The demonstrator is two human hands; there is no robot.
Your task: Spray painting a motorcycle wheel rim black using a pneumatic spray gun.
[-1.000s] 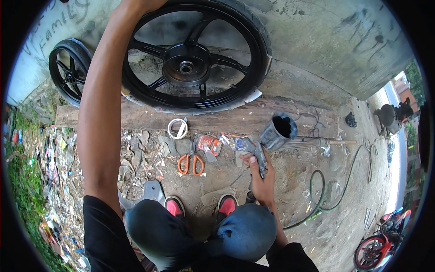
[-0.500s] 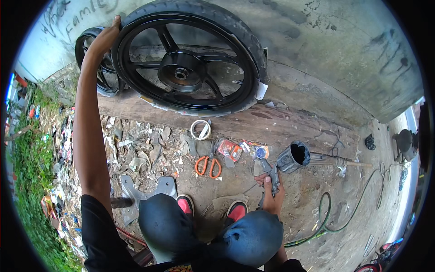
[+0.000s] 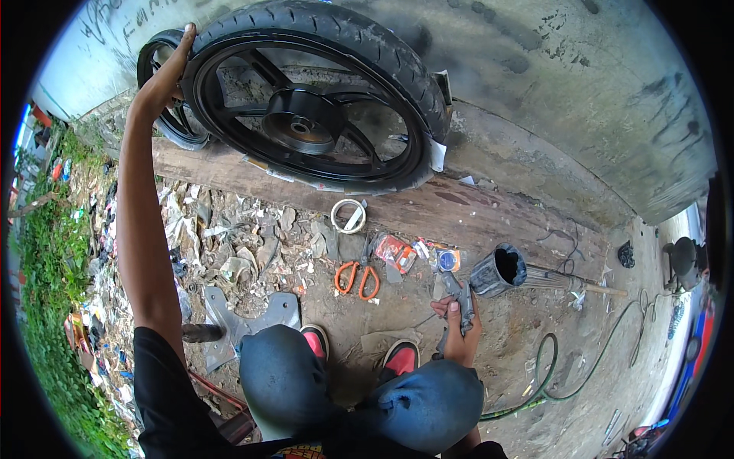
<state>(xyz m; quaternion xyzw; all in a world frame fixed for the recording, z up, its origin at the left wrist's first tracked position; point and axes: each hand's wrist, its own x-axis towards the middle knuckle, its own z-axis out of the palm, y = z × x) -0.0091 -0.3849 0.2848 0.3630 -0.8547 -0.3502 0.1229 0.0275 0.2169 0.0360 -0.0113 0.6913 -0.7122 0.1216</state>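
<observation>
A large black motorcycle wheel (image 3: 302, 115) with a tyre (image 3: 344, 34) stands on a wooden plank, tipped so its tread shows on top. Strips of paper or card are tucked around the rim's edge. My left hand (image 3: 164, 80) is closed on the tyre's upper left side, thumb up. Low over the ground on the right, my right hand (image 3: 461, 329) grips a grey, paint-stained spray gun (image 3: 459, 302). Beside the gun is a grey cup (image 3: 493, 271), dark inside; whether it is joined to the gun I cannot tell.
A smaller wheel (image 3: 164, 57) leans on the wall behind. Masking tape (image 3: 349, 217) lies on the plank's edge (image 3: 474, 206); orange-handled scissors (image 3: 357, 281) and small packets lie nearer. A green hose (image 3: 547, 367) curls at right, a metal plate (image 3: 229, 329) lies left, and litter covers the left ground.
The wheel has tipped further, its top coming toward me, so more of the tyre tread shows. My left hand stays on the tyre; my right still holds the spray gun. The view has shifted slightly.
</observation>
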